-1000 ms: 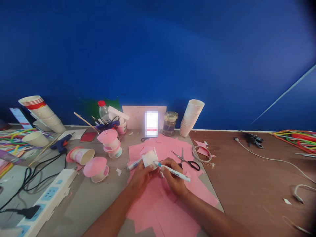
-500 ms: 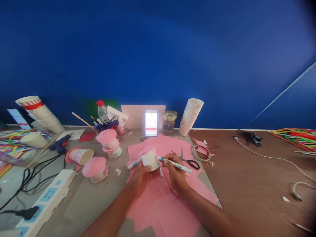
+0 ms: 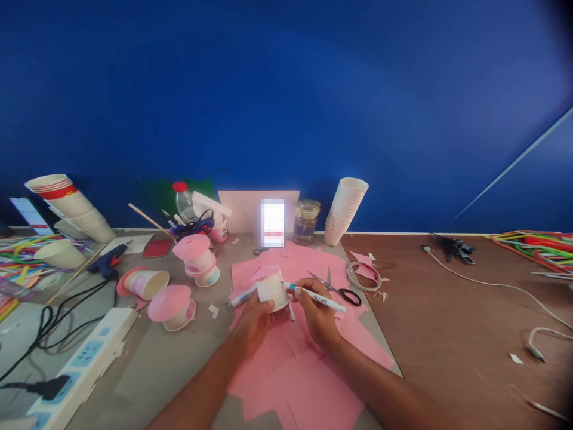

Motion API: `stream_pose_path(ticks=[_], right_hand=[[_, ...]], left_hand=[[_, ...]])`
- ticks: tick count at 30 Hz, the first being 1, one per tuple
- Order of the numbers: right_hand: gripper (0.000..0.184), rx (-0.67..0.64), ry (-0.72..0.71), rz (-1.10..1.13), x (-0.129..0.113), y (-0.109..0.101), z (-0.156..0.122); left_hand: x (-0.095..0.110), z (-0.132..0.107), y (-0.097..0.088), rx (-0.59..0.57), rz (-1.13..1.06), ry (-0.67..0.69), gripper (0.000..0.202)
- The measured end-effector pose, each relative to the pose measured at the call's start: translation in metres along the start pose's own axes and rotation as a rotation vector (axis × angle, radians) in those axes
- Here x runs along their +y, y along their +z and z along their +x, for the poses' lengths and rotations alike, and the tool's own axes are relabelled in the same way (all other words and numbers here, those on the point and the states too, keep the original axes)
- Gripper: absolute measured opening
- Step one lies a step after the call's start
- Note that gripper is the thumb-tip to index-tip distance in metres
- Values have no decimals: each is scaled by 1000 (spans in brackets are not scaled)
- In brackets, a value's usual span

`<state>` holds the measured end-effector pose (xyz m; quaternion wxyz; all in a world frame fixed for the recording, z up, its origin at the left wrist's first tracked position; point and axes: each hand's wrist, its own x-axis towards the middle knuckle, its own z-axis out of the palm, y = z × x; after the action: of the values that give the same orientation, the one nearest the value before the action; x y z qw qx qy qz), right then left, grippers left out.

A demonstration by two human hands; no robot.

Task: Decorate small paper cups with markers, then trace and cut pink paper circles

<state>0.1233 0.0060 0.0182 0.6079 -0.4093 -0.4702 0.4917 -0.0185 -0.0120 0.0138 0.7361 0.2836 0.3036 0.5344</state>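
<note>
A white paper cup [image 3: 271, 290], tilted on its side, is held in my left hand [image 3: 255, 325] over the pink paper sheets [image 3: 308, 376]. My right hand [image 3: 319, 313] grips a white acrylic marker [image 3: 321, 300] with a teal band; its tip points at the cup's right side, and I cannot tell whether it touches. Another marker [image 3: 243, 297] lies to the left of the cup. Scissors [image 3: 348, 295] with black handles lie spread just beyond my right hand.
Pink-topped cup pieces [image 3: 170, 303] stand on the left, near a power strip [image 3: 85, 364] and a blue glue gun [image 3: 108, 260]. At the back are a lit phone [image 3: 273, 222], a glass jar [image 3: 307, 222] and a tall cup stack [image 3: 345, 210]. A tape ring [image 3: 364, 276] lies right.
The cup has turned slightly in my left hand. My right hand has shifted a little with the marker, still by the cup. The whole view has drifted slightly.
</note>
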Motion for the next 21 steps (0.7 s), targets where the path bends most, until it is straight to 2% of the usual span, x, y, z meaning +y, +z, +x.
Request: stream_pose_path(ticks=[8,13,21], right_hand=[[8,29,51,5,-1,2,1],[7,9,0,-19,0,1,-1],[8,-39,-25,4,3,-1,-2]], left_hand=[[-1,0,-2,-14,-14,-3,33],[0,0,-1,-18,-28,6,42],[-2,2,-6,-41,-61,22,36]])
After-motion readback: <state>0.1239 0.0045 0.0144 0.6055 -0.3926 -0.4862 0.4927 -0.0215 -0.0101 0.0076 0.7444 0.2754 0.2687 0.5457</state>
